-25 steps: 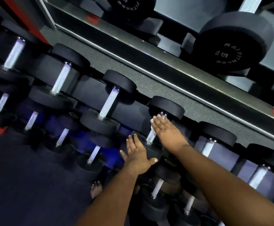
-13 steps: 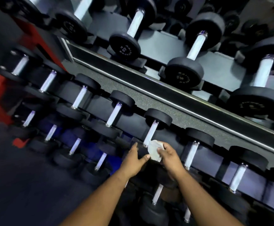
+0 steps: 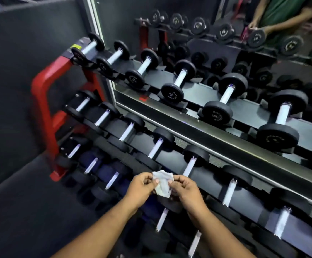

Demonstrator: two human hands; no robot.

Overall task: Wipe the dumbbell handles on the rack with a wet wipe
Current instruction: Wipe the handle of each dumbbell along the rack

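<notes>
Hands meet near centre, clear of the rack: left hand and right hand both pinch a crumpled white wet wipe between fingertips, stretched between them. Wipe hangs in front of the middle tier of the red-framed three-tier dumbbell rack, just left of a shiny chrome dumbbell handle with black round rubber heads. Mirror behind, far right.

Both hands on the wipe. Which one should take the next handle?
Right, probably. The right hand sits just below the nearest middle-row handle; the left hand is farther from it. Both pinch the wipe, so the left must let go.
</notes>
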